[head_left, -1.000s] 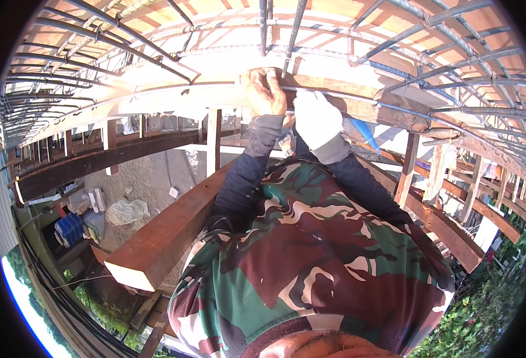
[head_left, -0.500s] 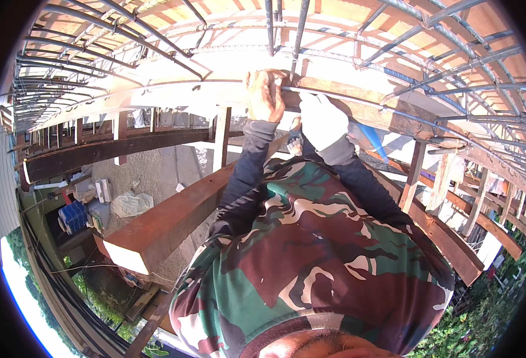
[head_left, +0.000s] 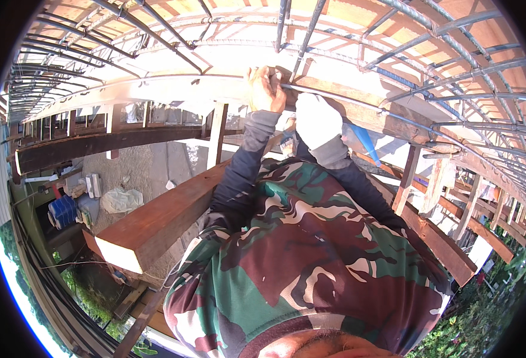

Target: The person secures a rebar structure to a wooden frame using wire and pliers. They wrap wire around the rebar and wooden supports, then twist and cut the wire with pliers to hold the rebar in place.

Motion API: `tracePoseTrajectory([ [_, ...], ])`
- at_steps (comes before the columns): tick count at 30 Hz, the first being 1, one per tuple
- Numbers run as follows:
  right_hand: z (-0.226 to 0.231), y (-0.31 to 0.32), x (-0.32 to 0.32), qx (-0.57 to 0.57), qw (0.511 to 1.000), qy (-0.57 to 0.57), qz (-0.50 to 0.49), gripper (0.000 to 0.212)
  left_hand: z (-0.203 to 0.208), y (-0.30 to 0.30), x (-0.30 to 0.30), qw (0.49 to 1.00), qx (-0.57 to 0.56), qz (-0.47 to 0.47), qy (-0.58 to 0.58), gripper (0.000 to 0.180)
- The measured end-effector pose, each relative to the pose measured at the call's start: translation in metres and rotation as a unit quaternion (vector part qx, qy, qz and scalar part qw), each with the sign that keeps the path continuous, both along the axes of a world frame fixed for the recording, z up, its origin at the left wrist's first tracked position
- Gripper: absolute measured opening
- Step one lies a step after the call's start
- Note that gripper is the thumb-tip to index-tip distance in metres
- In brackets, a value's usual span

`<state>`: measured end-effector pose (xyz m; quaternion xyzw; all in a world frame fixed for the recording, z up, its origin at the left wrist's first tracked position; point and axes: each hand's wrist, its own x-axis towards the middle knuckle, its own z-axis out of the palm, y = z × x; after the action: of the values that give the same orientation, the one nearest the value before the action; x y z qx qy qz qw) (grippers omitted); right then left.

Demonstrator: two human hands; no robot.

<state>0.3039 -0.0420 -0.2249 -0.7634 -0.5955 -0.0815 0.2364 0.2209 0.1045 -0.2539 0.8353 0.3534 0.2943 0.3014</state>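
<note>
In the head view, the bare left hand's (head_left: 266,90) fingers curl at the thin rod (head_left: 346,99), which lies along the timber beam (head_left: 361,117); the gloved right hand (head_left: 318,121) bunches just below. I can't tell either's grip. The bar lattice (head_left: 435,30) stands assembled; any fastening here is hidden.

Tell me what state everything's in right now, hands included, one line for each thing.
Left hand: bare, fingers bent, at the edge timber; grip unclear.
Right hand: in a white glove, close to the thin rod; fingers' hold unclear.
Thin rod: running along the edge timber.
Edge timber: partly sunlit.
Steel bars: crossing in an open grid, uncovered.
Thick beam: cut end exposed.
White sheeting: crumpled.
</note>
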Motion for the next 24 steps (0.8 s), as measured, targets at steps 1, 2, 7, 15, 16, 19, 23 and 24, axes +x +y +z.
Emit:
tracePoseTrajectory([
  [1, 0.004, 0.0, -0.001, -0.025, 1.0, 0.012, -0.004, 0.025, -0.004, -0.002, 0.001, 0.997, 0.06, 0.021, -0.042, 0.024],
  [2, 0.006, -0.002, 0.0, 0.056, 0.998, -0.017, 0.028, 0.021, -0.011, -0.005, 0.002, 0.988, 0.12, 0.042, -0.083, 0.022],
  [7, -0.01, 0.008, 0.009, 0.113, 0.976, 0.184, 0.023, 0.012, 0.004, -0.03, -0.004, 0.981, 0.185, 0.027, -0.044, 0.018],
  [15, 0.001, 0.013, 0.011, 0.098, 0.971, 0.198, 0.088, 0.014, -0.003, -0.035, -0.019, 0.971, 0.211, -0.033, -0.11, 0.022],
  [16, 0.001, 0.011, 0.01, 0.093, 0.96, 0.25, 0.084, 0.015, -0.005, -0.036, -0.022, 0.975, 0.184, -0.053, -0.109, 0.036],
  [19, 0.007, 0.008, 0.004, 0.078, 0.951, 0.296, 0.04, 0.011, -0.006, -0.031, -0.026, 0.977, 0.154, -0.077, -0.124, 0.04],
  [23, 0.029, 0.002, 0.007, 0.092, 0.981, 0.148, 0.09, 0.01, 0.012, -0.033, -0.028, 0.978, 0.169, -0.095, -0.078, 0.039],
  [24, 0.029, 0.005, 0.011, 0.102, 0.978, 0.16, 0.087, 0.01, 0.007, -0.031, -0.026, 0.977, 0.178, -0.089, -0.081, 0.04],
])
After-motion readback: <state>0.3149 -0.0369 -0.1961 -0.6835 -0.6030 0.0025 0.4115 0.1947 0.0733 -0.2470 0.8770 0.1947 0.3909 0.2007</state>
